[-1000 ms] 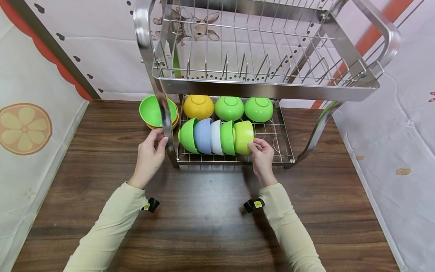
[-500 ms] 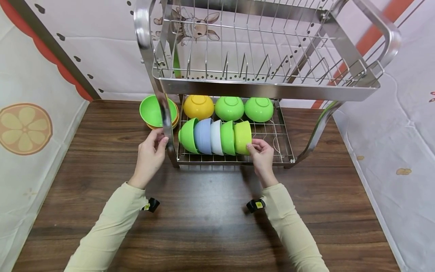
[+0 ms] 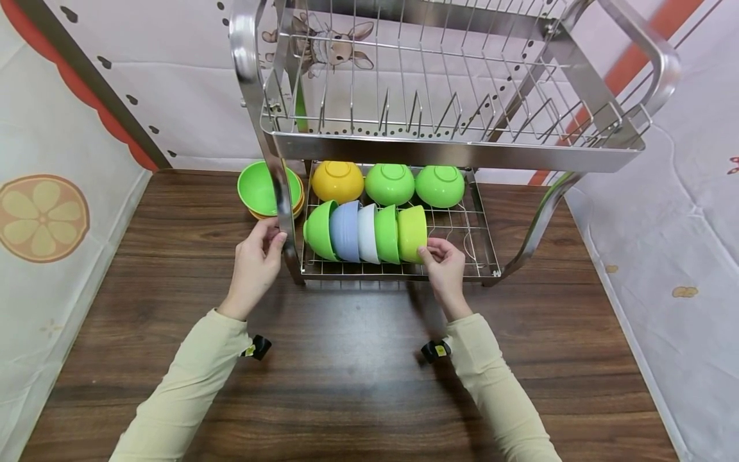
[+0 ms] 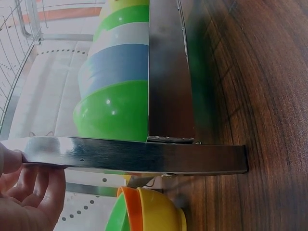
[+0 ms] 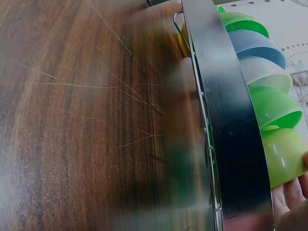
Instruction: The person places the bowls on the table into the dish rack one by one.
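My right hand [image 3: 447,274] pinches the rim of a yellow-green cup [image 3: 412,232], lying on its side at the right end of a row on the lower shelf. Leftward from it come a green bowl [image 3: 387,235], a white bowl [image 3: 366,235], a blue bowl [image 3: 344,232] and another green bowl [image 3: 317,232], all on their sides. In the right wrist view the yellow-green cup [image 5: 283,153] sits close against the green bowl's open side, fingers at its mouth. My left hand [image 3: 254,268] grips the left front post [image 4: 115,155] of the metal dish rack [image 3: 456,153].
Behind the row, an orange-yellow bowl [image 3: 337,182] and two green bowls, one at the right [image 3: 440,187], lie upside down. Left of the rack stands a nested bowl stack [image 3: 256,189], green on top. The wire upper shelf [image 3: 404,83] overhangs the lower one.
My right hand and the yellow-green cup have shifted slightly left, closer to the green bowl, and now stay nearly still. The left hand keeps its grip on the post.
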A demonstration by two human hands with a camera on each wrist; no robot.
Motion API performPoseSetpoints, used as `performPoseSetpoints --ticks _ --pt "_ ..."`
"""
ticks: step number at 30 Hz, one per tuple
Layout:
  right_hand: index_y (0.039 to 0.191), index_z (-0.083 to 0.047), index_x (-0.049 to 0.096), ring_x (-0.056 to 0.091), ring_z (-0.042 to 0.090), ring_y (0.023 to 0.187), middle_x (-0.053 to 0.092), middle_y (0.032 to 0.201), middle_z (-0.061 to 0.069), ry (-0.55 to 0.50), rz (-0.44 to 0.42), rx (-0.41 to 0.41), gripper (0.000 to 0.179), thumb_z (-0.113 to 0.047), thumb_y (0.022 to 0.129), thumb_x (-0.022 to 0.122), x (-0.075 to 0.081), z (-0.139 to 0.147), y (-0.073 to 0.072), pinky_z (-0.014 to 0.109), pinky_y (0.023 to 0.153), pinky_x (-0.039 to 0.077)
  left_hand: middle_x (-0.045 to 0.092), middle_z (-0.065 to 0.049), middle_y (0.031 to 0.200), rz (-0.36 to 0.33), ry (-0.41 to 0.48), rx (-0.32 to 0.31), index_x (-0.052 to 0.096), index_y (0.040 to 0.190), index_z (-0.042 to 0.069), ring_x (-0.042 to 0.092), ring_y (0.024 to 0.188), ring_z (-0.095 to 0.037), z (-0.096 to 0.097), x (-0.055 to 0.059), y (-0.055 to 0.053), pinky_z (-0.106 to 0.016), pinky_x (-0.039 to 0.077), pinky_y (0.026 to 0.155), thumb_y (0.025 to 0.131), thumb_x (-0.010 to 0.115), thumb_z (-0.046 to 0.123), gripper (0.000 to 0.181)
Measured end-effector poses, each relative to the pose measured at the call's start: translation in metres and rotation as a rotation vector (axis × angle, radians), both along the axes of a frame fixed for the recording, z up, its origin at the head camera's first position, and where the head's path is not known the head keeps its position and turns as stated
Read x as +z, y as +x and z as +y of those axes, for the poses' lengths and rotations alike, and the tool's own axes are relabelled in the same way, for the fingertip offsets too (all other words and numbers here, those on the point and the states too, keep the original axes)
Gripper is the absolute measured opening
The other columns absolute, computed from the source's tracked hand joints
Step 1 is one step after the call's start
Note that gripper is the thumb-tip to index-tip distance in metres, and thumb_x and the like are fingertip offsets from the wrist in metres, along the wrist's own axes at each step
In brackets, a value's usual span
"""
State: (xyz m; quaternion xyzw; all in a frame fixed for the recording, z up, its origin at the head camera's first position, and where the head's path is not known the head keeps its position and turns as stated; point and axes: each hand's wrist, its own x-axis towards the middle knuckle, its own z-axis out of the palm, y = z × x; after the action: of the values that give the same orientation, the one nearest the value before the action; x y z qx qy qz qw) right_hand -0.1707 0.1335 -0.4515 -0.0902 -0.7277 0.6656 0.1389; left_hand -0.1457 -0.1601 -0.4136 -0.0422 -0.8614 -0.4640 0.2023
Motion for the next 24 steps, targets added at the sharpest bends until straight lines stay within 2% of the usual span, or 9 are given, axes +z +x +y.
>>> performPoseSetpoints --ticks 7,11,14,17,20,22,24 --pt "0.092 0.015 0.060 0.057 -0.002 0.061 0.065 0.074 0.012 0.044 0.016 0.009 0.017 0.011 0.075 0.061 -0.001 0.000 0.003 0.013 0.062 0.047 0.064 -0.016 0.086 -0.003 -0.003 -0.004 0.057 0.106 -0.001 0.050 0.070 -0.014 0.000 0.001 0.000 -0.016 0.034 0.059 0.089 0.055 0.008 0.018" --pt "0.096 0.015 0.059 0.057 -0.002 0.065 0.063 0.083 0.025 0.077 0.032 0.065 0.020 0.011 0.076 0.060 -0.002 0.002 0.005 0.012 0.065 0.047 0.064 -0.016 0.086 -0.004 -0.007 -0.004 0.057 0.105 -0.001 0.050 0.070 -0.015 0.000 0.002 0.001 -0.016 0.034 0.059 0.089 0.055 0.007 0.018" --pt "0.101 0.014 0.058 0.060 0.003 0.074 0.062 0.092 0.030 0.100 0.052 0.114 0.024 0.011 0.077 0.060 0.000 0.004 0.009 0.013 0.070 0.047 0.064 -0.016 0.085 -0.007 -0.008 -0.005 0.057 0.105 -0.001 0.050 0.070 -0.015 0.000 0.003 0.001 -0.016 0.034 0.059 0.089 0.055 0.007 0.018" --pt "0.105 0.015 0.056 0.063 0.019 0.086 0.061 0.099 0.031 0.115 0.098 0.147 0.028 0.013 0.077 0.059 0.006 0.009 0.014 0.017 0.077 0.048 0.064 -0.016 0.086 -0.007 -0.008 -0.006 0.057 0.105 -0.001 0.050 0.070 -0.015 0.000 0.003 0.001 -0.016 0.034 0.059 0.089 0.055 0.007 0.018" --pt "0.108 0.015 0.053 0.059 0.034 0.095 0.059 0.104 0.031 0.130 0.164 0.158 0.032 0.015 0.076 0.058 0.015 0.018 0.018 0.020 0.082 0.047 0.064 -0.017 0.086 -0.007 -0.009 -0.005 0.057 0.105 -0.001 0.050 0.070 -0.015 0.001 0.003 0.001 -0.016 0.034 0.059 0.089 0.055 0.007 0.018" --pt "0.109 0.016 0.052 0.058 0.034 0.096 0.059 0.106 0.030 0.132 0.212 0.149 0.034 0.016 0.076 0.058 0.022 0.026 0.020 0.020 0.083 0.047 0.064 -0.017 0.086 -0.005 -0.009 -0.004 0.057 0.105 -0.001 0.050 0.070 -0.015 0.001 0.003 0.001 -0.015 0.034 0.059 0.089 0.055 0.007 0.018" --pt "0.109 0.017 0.051 0.060 0.029 0.096 0.060 0.105 0.027 0.113 0.264 0.127 0.034 0.017 0.076 0.057 0.030 0.035 0.023 0.021 0.083 0.047 0.064 -0.017 0.086 -0.005 -0.008 -0.003 0.057 0.105 -0.001 0.050 0.069 -0.015 0.000 0.004 0.001 -0.015 0.034 0.059 0.089 0.055 0.006 0.018"
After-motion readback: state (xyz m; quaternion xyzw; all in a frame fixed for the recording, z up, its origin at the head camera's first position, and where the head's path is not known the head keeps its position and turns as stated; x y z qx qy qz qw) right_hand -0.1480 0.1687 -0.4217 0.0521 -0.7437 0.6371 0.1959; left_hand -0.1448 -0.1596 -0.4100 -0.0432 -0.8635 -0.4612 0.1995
